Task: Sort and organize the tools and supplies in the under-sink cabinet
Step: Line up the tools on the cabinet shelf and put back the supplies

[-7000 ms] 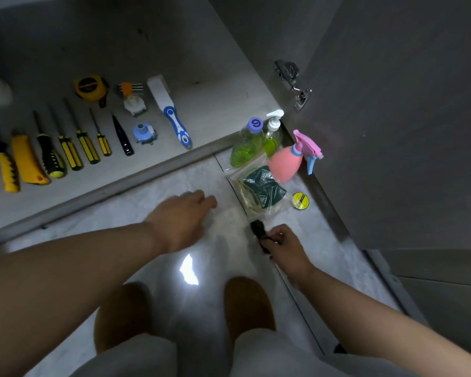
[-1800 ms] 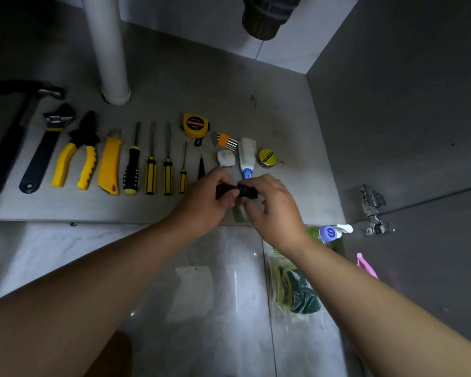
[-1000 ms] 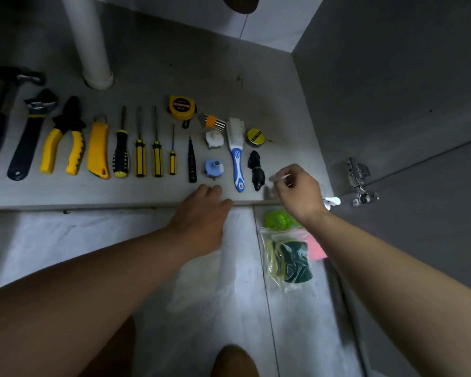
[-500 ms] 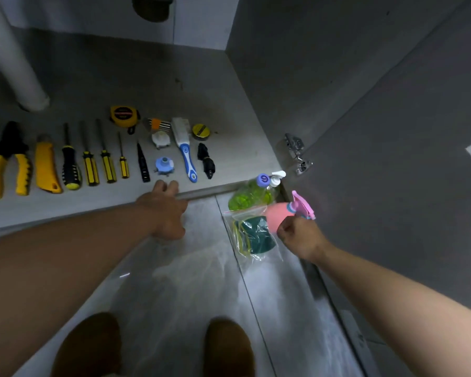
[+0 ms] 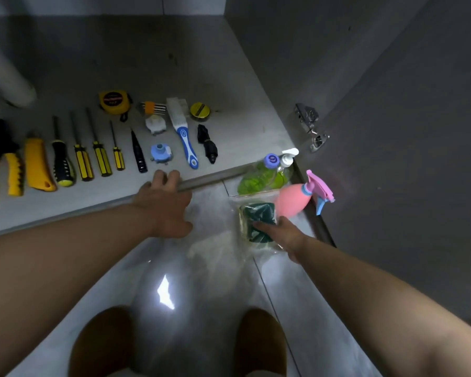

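my right hand [image 5: 284, 235] pinches the sponge bag [image 5: 252, 213] beside the pink sprayer [image 5: 291, 200]; left hand [image 5: 165, 205] rests loose on the cabinet ledge [image 5: 215, 176].

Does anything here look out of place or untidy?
Yes. The tools lie in a neat row inside the cabinet, but the pink spray bottle, two green bottles and the plastic bag of pads are bunched on the floor outside, by the door; the right hand grips the bag.

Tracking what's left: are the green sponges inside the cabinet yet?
Out: the bagged sponges lie on the floor before the cabinet, right hand on them.
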`<state>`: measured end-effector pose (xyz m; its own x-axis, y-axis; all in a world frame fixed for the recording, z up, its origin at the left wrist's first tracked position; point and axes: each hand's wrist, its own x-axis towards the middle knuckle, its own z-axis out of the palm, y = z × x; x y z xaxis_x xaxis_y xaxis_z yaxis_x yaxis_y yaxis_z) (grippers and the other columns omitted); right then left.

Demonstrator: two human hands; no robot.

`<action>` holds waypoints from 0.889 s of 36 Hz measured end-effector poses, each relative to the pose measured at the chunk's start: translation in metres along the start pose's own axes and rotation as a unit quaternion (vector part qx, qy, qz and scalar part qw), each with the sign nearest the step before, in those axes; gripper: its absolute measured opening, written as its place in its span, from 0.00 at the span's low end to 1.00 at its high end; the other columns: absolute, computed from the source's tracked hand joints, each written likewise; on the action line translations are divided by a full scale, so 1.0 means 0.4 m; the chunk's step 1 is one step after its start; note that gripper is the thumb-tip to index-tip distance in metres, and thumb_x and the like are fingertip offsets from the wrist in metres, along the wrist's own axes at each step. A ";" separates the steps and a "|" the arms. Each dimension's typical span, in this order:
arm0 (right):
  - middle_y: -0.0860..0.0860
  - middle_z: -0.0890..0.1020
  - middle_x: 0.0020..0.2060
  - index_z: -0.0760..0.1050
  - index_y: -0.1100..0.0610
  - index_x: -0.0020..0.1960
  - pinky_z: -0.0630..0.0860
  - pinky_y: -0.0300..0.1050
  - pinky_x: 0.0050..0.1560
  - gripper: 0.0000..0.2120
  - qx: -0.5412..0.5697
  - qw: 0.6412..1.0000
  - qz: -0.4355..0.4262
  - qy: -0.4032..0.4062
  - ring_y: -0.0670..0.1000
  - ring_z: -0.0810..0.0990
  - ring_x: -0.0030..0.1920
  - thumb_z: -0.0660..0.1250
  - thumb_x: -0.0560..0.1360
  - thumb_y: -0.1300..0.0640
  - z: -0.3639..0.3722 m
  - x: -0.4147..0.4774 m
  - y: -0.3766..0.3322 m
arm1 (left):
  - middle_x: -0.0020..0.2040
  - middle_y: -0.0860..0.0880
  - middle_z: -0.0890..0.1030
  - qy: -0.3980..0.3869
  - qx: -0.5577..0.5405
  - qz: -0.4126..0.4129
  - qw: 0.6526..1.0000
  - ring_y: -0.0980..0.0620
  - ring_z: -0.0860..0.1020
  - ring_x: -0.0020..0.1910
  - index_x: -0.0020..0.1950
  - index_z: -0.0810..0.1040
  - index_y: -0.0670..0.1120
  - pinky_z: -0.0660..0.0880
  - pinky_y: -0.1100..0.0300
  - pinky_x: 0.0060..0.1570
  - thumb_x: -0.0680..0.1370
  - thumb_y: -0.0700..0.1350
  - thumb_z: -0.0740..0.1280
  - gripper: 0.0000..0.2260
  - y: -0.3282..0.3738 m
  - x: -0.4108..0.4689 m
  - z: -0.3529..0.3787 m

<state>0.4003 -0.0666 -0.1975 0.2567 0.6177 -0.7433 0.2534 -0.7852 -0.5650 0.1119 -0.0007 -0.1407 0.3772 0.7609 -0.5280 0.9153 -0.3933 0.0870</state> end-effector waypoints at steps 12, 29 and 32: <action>0.56 0.87 0.49 0.82 0.58 0.57 0.81 0.52 0.59 0.18 0.020 0.988 0.009 -0.155 0.57 0.86 0.52 0.79 0.70 0.55 0.066 -0.099 -0.016 | 0.77 0.46 0.55 -0.065 -0.100 -0.008 0.993 0.42 0.53 0.78 0.70 0.68 0.58 0.66 0.48 0.71 0.74 0.63 0.69 0.27 0.008 -0.036 -0.039; 0.63 0.75 0.70 0.73 0.58 0.73 0.68 0.65 0.72 0.24 0.263 0.860 -0.209 -0.383 0.63 0.74 0.70 0.67 0.76 0.59 -0.165 -0.633 -0.426 | 0.64 0.44 0.82 -0.049 -0.732 0.135 0.666 0.44 0.81 0.63 0.71 0.77 0.49 0.80 0.48 0.60 0.79 0.51 0.73 0.21 0.182 -0.449 -0.498; 0.63 0.76 0.69 0.73 0.60 0.72 0.68 0.68 0.70 0.24 0.296 0.847 -0.241 -0.371 0.65 0.74 0.69 0.68 0.76 0.58 -0.186 -0.727 -0.464 | 0.62 0.40 0.83 0.014 -0.796 0.139 0.590 0.40 0.82 0.60 0.69 0.78 0.48 0.82 0.43 0.54 0.78 0.49 0.73 0.20 0.238 -0.532 -0.559</action>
<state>0.3479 -0.0971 0.1501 -0.4549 0.8481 -0.2715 -0.4058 -0.4688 -0.7846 0.1503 -0.0846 0.1686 0.5258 0.7979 -0.2948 -0.2166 0.4607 0.8607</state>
